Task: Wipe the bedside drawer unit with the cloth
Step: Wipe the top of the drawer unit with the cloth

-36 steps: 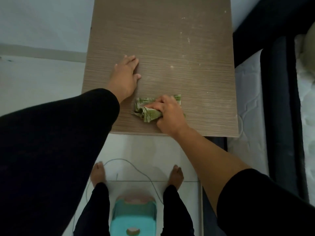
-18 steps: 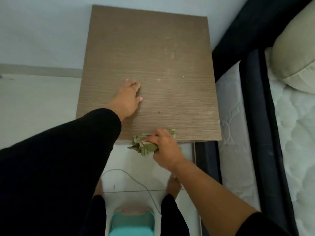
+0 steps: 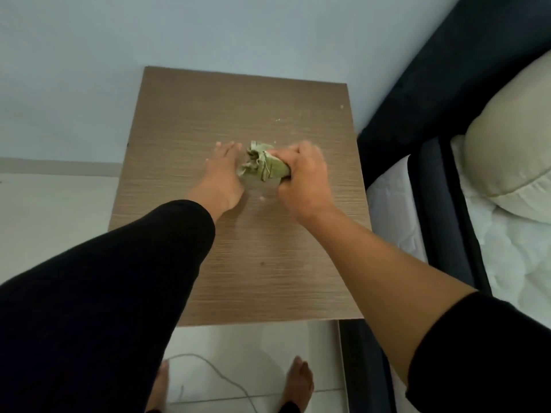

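The drawer unit [image 3: 247, 257] shows only its top: a flat, squarish slab of brown wood-grain laminate with fine lines running across it and straight, sharp edges. A few pale specks dot the far right part of the top, and one small dark spot sits on the near half.

The cloth [image 3: 264, 165] is a crumpled green wad, wrinkled and frayed, with loose threads at its left end. It rests on the middle of the top, nearer the far edge than the near one. The right hand [image 3: 301, 181] has its fingers curled round the cloth's right end and bunches it against the wood. The left hand [image 3: 220, 180] lies flat on the top just left of the cloth, fingers straight and close together, pointing away from the person; its thumb side is touching or almost touching the cloth's frayed end. A black sleeve [image 3: 98, 293] covers the left arm to the wrist; the right forearm is bare.

Bare laminate lies all round the hands: a wide strip to the far edge, a broader stretch toward the near edge, and margins left and right. The far edge meets a smooth pale wall [image 3: 208, 34]. Along the right edge runs a dark padded bed frame [image 3: 429, 186], with a quilted white mattress [image 3: 518, 251] and a cream pillow [image 3: 512, 144] beyond it. Below the near edge is pale tiled floor [image 3: 256, 347], where a thin grey cord [image 3: 220, 374] curves between two bare feet.
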